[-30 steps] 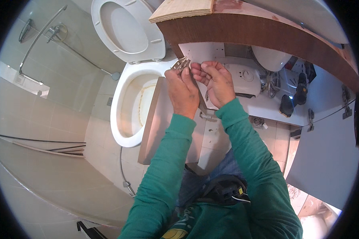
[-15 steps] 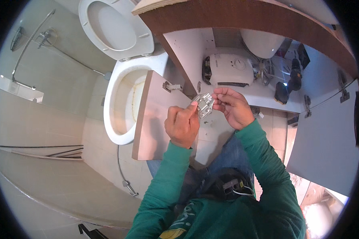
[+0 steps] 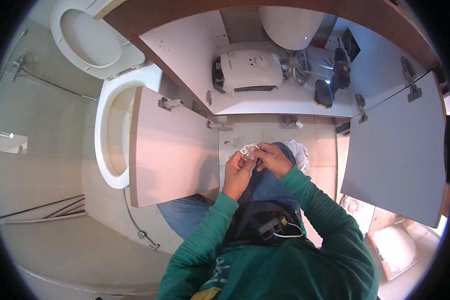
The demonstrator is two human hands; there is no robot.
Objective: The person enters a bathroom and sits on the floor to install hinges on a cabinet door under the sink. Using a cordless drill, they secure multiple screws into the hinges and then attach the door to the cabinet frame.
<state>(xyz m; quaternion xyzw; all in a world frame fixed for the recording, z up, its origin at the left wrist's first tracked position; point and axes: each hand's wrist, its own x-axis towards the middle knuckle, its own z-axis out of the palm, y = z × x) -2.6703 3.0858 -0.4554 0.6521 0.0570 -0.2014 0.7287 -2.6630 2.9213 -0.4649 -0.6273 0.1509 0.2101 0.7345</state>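
Note:
A small silvery metal hinge plate point(image 3: 246, 149) with holes is pinched above my knees. My left hand point(image 3: 237, 176) is closed on its lower edge, thumb and fingers together. My right hand point(image 3: 273, 160) grips it from the other side, thumb across its face; the fingers hide much of it. To the left hangs a pale cabinet door point(image 3: 177, 150), with an upper hinge point(image 3: 170, 103) and a lower hinge point(image 3: 213, 125) on its edge. A metal piece point(image 3: 209, 97) sits on the cabinet's left side wall.
Inside the cabinet point(image 3: 225, 106) are a white box-shaped appliance with a dial point(image 3: 252, 71), cables point(image 3: 299, 70) and a cordless drill point(image 3: 340, 70) with its light on. The right door point(image 3: 397, 150) stands open. A toilet point(image 3: 105, 135) is behind the left door. A floor drain point(image 3: 287, 121) lies below.
Both hands have drawn the hinge plate down, closer to my body, and the right hand now overlaps it more. My view has shifted, showing more of the cabinet and the right door.

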